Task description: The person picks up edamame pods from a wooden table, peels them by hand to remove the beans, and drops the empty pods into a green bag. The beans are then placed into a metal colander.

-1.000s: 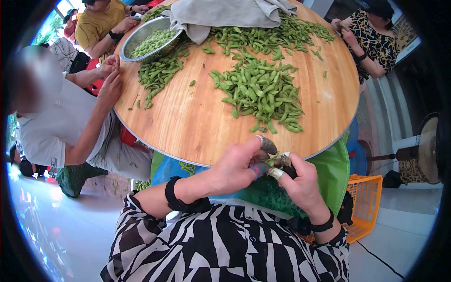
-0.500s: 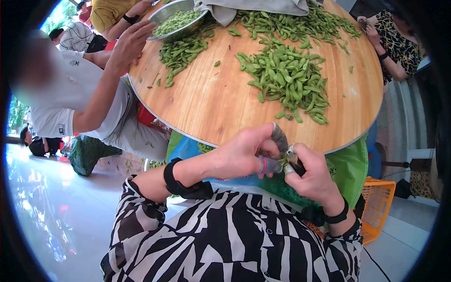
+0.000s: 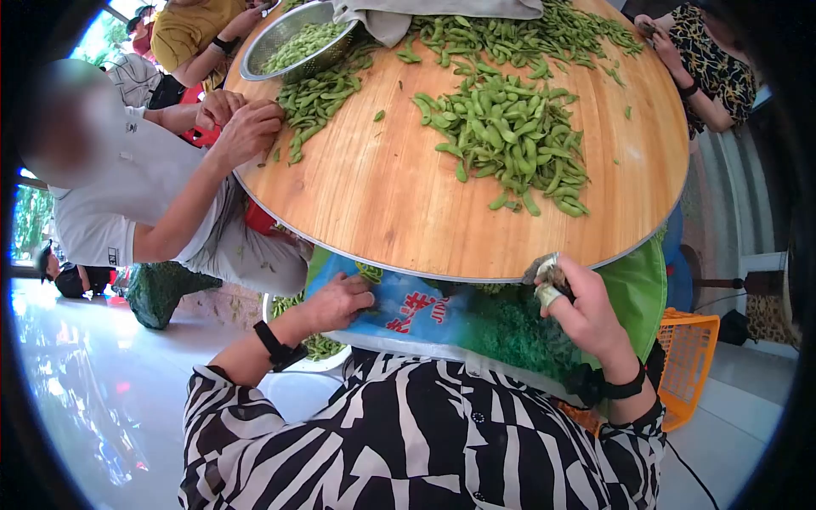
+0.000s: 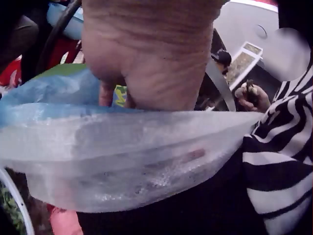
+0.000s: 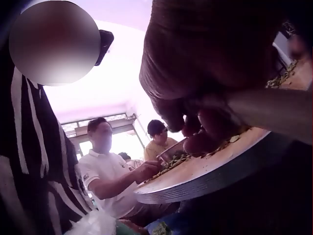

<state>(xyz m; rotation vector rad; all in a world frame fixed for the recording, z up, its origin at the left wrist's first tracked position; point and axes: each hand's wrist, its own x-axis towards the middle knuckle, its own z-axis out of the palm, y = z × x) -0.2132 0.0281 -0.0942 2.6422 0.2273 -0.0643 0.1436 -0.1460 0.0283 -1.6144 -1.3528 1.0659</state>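
Note:
My left hand (image 3: 338,303) hangs low over the blue printed plastic sheet (image 3: 399,306) on the lap, back of the hand up. In the left wrist view its fingers (image 4: 104,94) point loosely down, tips hidden behind the sheet's pale edge. My right hand (image 3: 586,308) is raised just off the near table edge, fingers curled, with worn white and grey coverings on its fingertips (image 3: 551,293). I cannot tell whether anything is between them. Beyond it, a heap of green soybean pods (image 3: 506,140) lies on the round wooden table (image 3: 340,212).
A metal colander (image 3: 310,61) of shelled beans stands at the far left among more pods. Grey cloth (image 3: 476,8) covers pods at the back. A white basin (image 3: 327,361) with pods is below left, an orange crate (image 3: 687,365) at right. Other people sit around the table.
My hands were together at a green pod; now they are apart. The left hand has moved left and down to the plastic sheet. The person in white has lowered a hand to the pods.

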